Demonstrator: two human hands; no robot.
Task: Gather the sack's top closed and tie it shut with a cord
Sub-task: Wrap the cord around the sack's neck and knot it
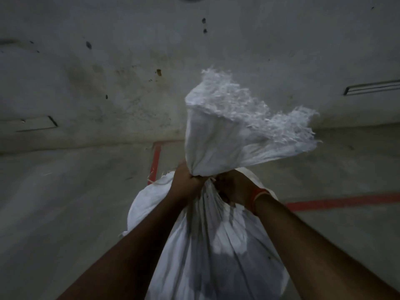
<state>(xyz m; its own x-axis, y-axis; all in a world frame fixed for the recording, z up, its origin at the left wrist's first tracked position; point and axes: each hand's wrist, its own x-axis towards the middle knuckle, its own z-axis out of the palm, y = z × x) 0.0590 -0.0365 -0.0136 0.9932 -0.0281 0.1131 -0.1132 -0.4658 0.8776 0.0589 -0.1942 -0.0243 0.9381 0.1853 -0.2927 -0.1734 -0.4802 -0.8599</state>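
Concrete floor | sack neck gripped between both hands: left, right

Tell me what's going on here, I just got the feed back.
A person is closing a white sack that stands on a concrete floor. Both hands are at its neck: the left hand grips the bunched fabric, and the right hand is curled against the same spot. The frayed top fans out above the grip, so the gathering is done. A small light strand shows between the hands, but I cannot tell whether it is the cord or whether any knot is tied.
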